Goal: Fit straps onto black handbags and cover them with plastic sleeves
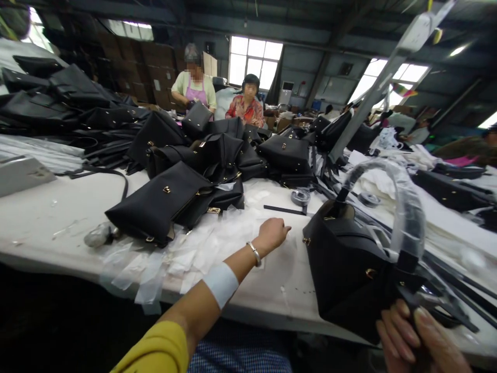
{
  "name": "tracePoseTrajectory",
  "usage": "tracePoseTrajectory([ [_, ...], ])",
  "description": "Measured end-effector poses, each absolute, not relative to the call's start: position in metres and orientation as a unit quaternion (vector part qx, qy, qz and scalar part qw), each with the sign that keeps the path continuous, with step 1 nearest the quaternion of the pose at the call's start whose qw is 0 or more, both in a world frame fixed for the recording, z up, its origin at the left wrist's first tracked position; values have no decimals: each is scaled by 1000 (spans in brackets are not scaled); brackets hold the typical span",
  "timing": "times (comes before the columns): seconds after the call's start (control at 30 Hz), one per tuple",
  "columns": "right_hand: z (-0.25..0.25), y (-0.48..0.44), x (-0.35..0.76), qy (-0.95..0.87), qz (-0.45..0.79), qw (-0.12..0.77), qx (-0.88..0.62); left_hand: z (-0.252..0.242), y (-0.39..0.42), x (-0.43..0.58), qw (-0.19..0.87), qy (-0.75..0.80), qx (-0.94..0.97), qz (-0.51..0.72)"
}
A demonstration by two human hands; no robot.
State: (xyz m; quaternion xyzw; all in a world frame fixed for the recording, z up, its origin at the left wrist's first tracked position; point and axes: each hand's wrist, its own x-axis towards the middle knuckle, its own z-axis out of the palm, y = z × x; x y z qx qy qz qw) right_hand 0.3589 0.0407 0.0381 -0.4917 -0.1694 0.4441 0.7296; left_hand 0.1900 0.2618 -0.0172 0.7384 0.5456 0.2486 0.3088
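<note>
My left hand reaches out over the white table, fingers curled, resting on or just above thin clear plastic sheets; whether it pinches one I cannot make out. A bracelet and a white band sit on that forearm. My right hand at the bottom right grips the lower corner of a black handbag, which stands at the table's near edge. The bag's curved handle is wrapped in clear plastic.
A heap of black handbags covers the middle of the table, more are stacked at the far left. A tape roll and a black strap lie beyond my left hand. Two people work across the table. A slanted metal pole rises at right.
</note>
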Motion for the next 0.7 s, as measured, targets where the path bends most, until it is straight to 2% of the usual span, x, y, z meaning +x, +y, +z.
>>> tracePoseTrajectory([
  [0.13, 23, 35, 352, -193, 450, 724, -486, -27, 280, 220, 288, 577, 740, 190],
  [0.3, -3, 32, 336, -268, 489, 689, -462, -29, 282, 217, 321, 527, 767, 177],
  [0.5, -7, 41, 319, -398, 604, 559, -407, -6, 254, 165, 377, 449, 761, 278],
  [0.63, 11, 38, 308, -475, 572, 490, -455, 26, 202, 124, 527, 401, 636, 395],
  [0.7, 19, 34, 304, -529, 526, 444, -496, 35, 176, 109, 563, 390, 601, 412],
])
